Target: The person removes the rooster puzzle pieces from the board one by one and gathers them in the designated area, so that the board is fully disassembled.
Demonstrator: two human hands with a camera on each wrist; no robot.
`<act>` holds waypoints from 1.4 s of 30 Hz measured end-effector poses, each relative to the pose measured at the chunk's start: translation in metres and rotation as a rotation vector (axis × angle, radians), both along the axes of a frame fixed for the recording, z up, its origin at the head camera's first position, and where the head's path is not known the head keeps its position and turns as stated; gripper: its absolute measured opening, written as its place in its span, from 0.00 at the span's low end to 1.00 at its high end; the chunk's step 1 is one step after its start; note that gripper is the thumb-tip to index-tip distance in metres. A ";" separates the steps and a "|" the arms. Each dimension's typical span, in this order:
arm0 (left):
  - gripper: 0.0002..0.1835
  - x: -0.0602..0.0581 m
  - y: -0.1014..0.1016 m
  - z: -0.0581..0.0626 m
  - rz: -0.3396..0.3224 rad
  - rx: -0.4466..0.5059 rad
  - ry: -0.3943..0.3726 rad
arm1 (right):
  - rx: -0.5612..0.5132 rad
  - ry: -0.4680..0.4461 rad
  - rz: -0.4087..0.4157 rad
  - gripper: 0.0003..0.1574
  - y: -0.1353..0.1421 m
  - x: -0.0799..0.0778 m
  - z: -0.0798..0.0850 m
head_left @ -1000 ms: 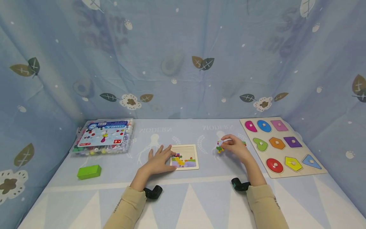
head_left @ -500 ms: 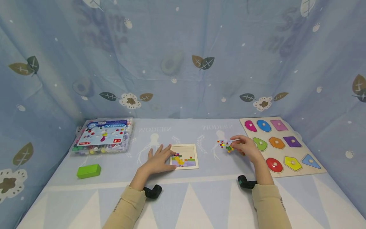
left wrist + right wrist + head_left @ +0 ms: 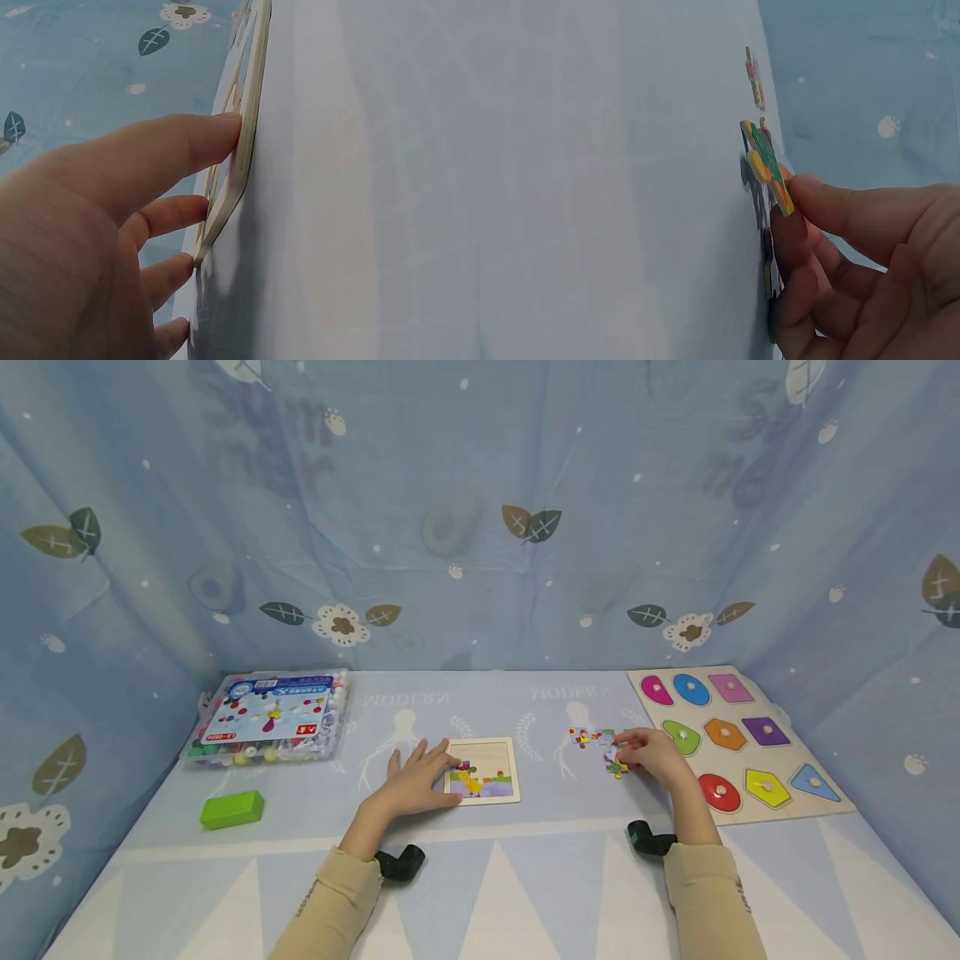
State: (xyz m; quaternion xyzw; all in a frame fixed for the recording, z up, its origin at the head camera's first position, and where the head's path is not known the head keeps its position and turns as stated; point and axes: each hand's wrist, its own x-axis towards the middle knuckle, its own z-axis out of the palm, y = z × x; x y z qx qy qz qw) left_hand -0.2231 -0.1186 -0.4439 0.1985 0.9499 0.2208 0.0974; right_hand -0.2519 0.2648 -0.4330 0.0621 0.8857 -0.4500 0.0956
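My left hand (image 3: 416, 783) lies at the left side of a small wooden puzzle tray (image 3: 516, 768), its thumb and fingertips touching the frame. In the left wrist view, the thumb (image 3: 187, 141) presses on the edge of the tray (image 3: 253, 112). Joined picture pieces (image 3: 483, 787) fill the tray's lower part; bare wood shows above. To the right, my right hand (image 3: 656, 756) pinches a jigsaw piece (image 3: 769, 165) with green and yellow on it, tilted close over the table. Loose jigsaw pieces (image 3: 581, 737) lie beside that hand, some partly hidden by its fingers.
A wooden shape board (image 3: 701, 760) with knobbed pieces lies at the right. At the back left sits a clear case (image 3: 341, 718) of beads, with a green block (image 3: 232, 810) in front of it. A patterned curtain (image 3: 480, 527) hangs behind the table.
My right hand has moved right and slightly nearer with the jigsaw piece, uncovering loose pieces on the table. The left hand stays at the tray.
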 end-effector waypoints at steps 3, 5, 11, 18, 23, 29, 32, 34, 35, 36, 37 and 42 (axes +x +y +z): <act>0.28 -0.001 -0.001 -0.002 -0.001 -0.004 0.002 | 0.022 0.028 -0.007 0.20 0.000 0.000 -0.002; 0.28 -0.001 -0.001 -0.003 -0.001 -0.005 0.005 | 0.033 0.042 -0.018 0.20 -0.001 -0.001 -0.002; 0.27 -0.001 -0.001 -0.003 0.001 0.003 0.002 | 0.066 0.070 -0.029 0.20 -0.001 -0.002 -0.002; 0.27 -0.001 -0.001 -0.003 0.005 0.004 0.001 | 0.033 0.105 -0.040 0.21 -0.004 -0.003 0.001; 0.28 0.000 -0.001 -0.002 0.004 0.005 0.002 | -0.048 0.112 -0.056 0.22 -0.008 -0.004 0.004; 0.29 0.000 -0.002 -0.002 0.004 0.004 -0.002 | -0.184 0.125 -0.045 0.23 -0.020 -0.005 0.006; 0.34 -0.001 -0.002 -0.002 0.001 -0.012 -0.002 | -0.198 0.152 -0.016 0.23 -0.028 -0.004 0.008; 0.38 -0.001 -0.003 -0.002 0.000 -0.026 0.005 | -0.206 0.162 -0.001 0.24 -0.033 -0.004 0.009; 0.40 -0.001 -0.003 -0.002 -0.001 -0.034 0.008 | -0.213 0.162 0.001 0.24 -0.035 -0.004 0.009; 0.41 -0.001 -0.003 -0.002 -0.001 -0.039 0.011 | -0.217 0.160 0.002 0.24 -0.037 -0.004 0.008; 0.43 -0.001 -0.003 -0.002 0.000 -0.046 0.014 | -0.220 0.161 0.004 0.23 -0.039 -0.005 0.008; 0.48 -0.002 -0.003 -0.003 0.046 -0.089 -0.003 | -0.258 0.178 0.029 0.22 -0.049 -0.005 0.006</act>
